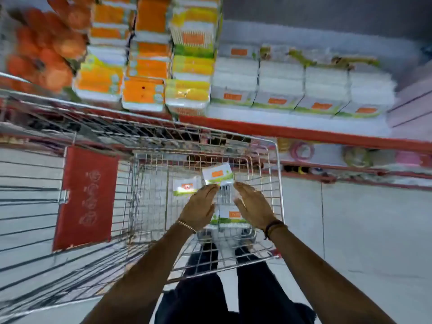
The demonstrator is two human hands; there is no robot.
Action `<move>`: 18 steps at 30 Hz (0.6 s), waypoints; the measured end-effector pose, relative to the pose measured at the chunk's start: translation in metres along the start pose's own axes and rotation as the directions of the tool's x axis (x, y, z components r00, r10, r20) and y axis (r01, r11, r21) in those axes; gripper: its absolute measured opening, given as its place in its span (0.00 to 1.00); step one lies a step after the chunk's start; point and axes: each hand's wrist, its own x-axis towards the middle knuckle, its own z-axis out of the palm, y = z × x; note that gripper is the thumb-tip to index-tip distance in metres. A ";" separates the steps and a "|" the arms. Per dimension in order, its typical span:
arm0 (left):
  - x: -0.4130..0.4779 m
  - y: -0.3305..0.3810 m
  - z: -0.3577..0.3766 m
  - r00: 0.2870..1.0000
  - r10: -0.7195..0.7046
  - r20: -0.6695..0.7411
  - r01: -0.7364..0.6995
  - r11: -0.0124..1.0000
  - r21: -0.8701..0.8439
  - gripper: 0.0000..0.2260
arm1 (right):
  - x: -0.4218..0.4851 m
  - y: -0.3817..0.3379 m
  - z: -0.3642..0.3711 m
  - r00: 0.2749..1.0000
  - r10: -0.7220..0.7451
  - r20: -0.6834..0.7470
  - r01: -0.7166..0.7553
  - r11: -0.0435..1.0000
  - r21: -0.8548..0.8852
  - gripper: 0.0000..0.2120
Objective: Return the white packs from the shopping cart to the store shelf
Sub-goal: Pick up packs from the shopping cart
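A: So, hands: left hand [200, 208] and right hand [253, 205] both flat and spread apart inside the shopping cart [279, 174], flanking a white pack [217, 175]. Fingertips near it, nothing clamped.

B: Other packs?

A: One nearer pack [231, 217] under the wrists, one left pack [185, 186] on the cart floor.

B: Squeeze from both sides, lift straight clear of the wire, then up to the shelf [304, 133] beside the matching white stacks [301, 85].

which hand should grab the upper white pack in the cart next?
Left, narrowly. The left hand has its fingertips right at the lower edge of the upper white pack; the right hand hovers open just beside it, nearer the cart's side wall. Neither hand grips yet.
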 end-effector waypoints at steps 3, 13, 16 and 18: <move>0.000 -0.025 0.028 0.985 -0.097 0.146 0.090 0.995 0.052 0.25 | 0.009 0.012 0.028 0.994 0.054 0.095 -0.053 0.998 -0.015 0.24; 0.009 -0.082 0.103 0.961 -0.089 0.261 -0.036 0.897 0.441 0.36 | 0.044 0.047 0.085 0.942 0.165 0.294 -0.076 0.953 -0.294 0.33; 0.023 -0.079 0.106 0.972 -0.113 0.208 -0.004 0.872 0.490 0.28 | 0.051 0.057 0.100 0.950 0.146 0.275 -0.067 0.958 -0.280 0.26; 0.027 -0.074 0.102 0.953 -0.221 0.208 0.097 0.871 0.481 0.26 | 0.049 0.056 0.102 0.954 0.157 0.255 -0.097 0.967 -0.234 0.23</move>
